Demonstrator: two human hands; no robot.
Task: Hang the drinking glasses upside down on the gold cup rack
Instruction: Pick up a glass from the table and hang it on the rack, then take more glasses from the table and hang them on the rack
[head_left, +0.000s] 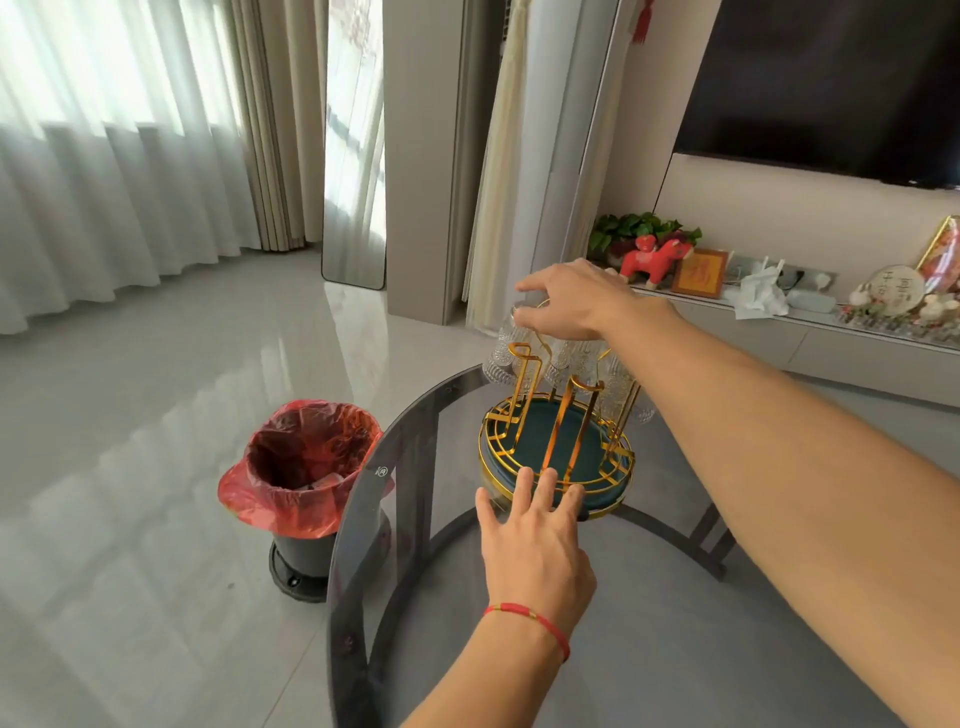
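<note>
The gold cup rack (558, 447) stands on the round glass table (649, 649), near its far edge. Several patterned drinking glasses (584, 361) are already hung upside down on the far prongs; the nearest prongs are bare.

The right hand (576, 301) is held above the rack, palm down, with the forearm reaching in from the right. Its fingers are closed on the base of an inverted glass (506, 348) at the rack's far left. Whether this glass is fully seated on its prong cannot be told.

The left hand (535, 545) is laid flat and released, fingers spread, with its fingertips (522, 480) touching the near rim of the rack; nothing is grasped.

For the step in hand, the glass should be kept mouth down and lowered straight along its prong, so that contact with the neighbouring glasses is avoided. The rack should be steadied at its base by the left hand until the glass is let go.
</note>
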